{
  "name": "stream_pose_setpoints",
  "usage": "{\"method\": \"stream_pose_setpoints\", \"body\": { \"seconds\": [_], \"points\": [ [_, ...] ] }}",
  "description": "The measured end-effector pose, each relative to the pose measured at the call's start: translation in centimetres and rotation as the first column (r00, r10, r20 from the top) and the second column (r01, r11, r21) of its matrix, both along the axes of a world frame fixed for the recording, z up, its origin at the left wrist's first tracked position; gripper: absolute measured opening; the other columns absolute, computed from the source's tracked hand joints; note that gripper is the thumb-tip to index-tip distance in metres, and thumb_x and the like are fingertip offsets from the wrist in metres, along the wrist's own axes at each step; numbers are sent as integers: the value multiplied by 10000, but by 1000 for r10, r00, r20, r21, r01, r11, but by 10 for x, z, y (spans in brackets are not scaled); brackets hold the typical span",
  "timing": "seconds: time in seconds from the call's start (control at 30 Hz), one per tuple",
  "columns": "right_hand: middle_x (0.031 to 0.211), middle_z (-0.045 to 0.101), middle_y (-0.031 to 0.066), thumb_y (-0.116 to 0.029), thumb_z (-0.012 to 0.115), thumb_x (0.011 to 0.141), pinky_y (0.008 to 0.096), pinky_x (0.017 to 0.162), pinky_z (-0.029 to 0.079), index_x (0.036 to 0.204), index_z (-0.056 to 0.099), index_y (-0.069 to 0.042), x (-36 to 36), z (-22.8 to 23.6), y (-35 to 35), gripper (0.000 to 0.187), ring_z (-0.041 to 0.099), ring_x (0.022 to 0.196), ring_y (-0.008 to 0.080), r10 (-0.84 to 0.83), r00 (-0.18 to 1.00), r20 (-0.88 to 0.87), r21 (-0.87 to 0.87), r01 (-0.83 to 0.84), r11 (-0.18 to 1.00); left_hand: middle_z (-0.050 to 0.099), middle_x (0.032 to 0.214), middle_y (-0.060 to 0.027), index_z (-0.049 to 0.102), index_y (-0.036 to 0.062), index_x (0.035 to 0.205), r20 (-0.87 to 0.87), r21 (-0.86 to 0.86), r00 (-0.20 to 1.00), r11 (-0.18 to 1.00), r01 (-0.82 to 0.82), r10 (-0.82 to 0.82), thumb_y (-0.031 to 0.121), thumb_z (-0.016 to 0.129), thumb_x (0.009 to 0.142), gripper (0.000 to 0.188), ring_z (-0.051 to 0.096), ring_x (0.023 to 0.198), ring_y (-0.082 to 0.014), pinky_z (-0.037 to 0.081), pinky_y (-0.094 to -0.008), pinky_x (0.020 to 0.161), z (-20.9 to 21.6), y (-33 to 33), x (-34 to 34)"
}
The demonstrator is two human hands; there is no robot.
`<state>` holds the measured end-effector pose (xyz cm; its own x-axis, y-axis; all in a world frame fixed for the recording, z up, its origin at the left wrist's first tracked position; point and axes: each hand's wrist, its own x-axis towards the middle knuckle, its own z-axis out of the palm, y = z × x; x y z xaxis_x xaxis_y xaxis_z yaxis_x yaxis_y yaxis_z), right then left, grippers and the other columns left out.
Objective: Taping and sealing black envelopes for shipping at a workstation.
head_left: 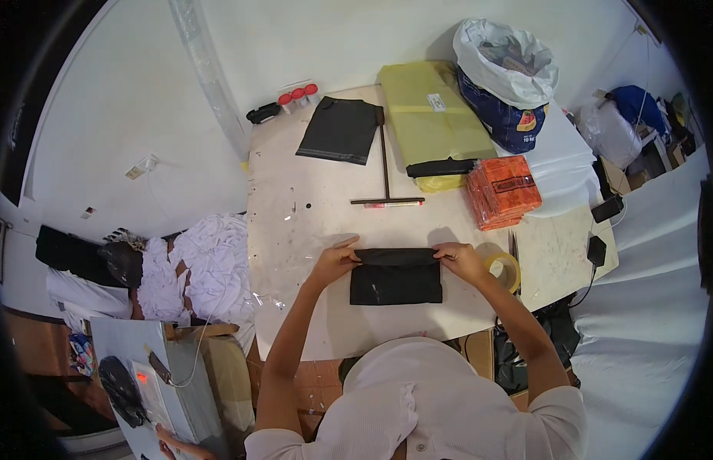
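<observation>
A black plastic mailer bag (395,285) lies on the pale table near its front edge, with a folded strip along its far side. My left hand (337,262) pinches the far left corner of that fold between thumb and fingers. At the far right corner, my right hand (461,261) grips the same strip. Just right of my right hand sits a roll of yellowish tape (503,272), beside a pair of scissors (513,244). Beyond the bag, a red and white pen (383,205) lies along the crossbar of a dark T-shaped ruler (385,165).
Farther back lie another black mailer bag (339,130), red-capped containers (298,95) and a large yellow package (433,115). Orange packets (503,192) are stacked at right, near a white-lined sack (506,92). At lower left, another person's hand (172,443) rests by a grey surface.
</observation>
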<state>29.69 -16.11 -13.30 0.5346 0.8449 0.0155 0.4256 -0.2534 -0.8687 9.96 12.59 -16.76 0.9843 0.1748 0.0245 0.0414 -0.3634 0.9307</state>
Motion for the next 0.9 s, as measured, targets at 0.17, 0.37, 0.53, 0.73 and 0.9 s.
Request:
{"method": "stream_pose_setpoints", "body": {
  "seconds": [0.17,0.37,0.53,0.73,0.9],
  "points": [
    [1092,601,114,0,561,726,326,837,488,877,621,-31,-12,-10,-8,165,594,950,279,98,916,390,-54,-84,995,365,1382,-101,543,4,766,-29,115,999,993,-11,15,-56,651,684,148,635,815,-183,497,-265,694,22,-7,-3],
    [1135,585,81,8,557,738,326,800,510,890,621,-43,-22,-17,-9,173,599,955,247,74,896,439,-90,-38,995,359,1380,-98,560,34,739,-41,450,999,892,50,-35,-56,621,666,131,621,867,-233,502,-318,716,38,-10,-10],
    [1138,585,69,6,559,739,324,795,513,894,621,-40,-18,-19,-14,173,597,959,246,71,897,435,-110,-25,994,510,1237,-93,598,80,729,220,653,959,703,-281,180,-94,544,637,205,579,968,-275,478,-355,799,61,-53,-8],
    [1148,580,79,0,560,733,328,785,512,907,618,-42,-19,-15,-12,188,600,950,251,75,889,452,-83,-42,996,519,1215,-111,554,129,1141,291,585,939,742,-328,186,106,531,781,361,456,1167,-276,354,-399,968,66,-148,28],
    [1140,586,83,-7,562,727,325,776,513,902,625,-52,-20,-24,-14,191,607,938,245,69,858,509,-36,-59,998,339,1387,-111,401,182,1328,81,714,981,677,-179,174,391,454,882,495,294,1291,-290,207,-483,1044,29,-168,28]
  ]
}}
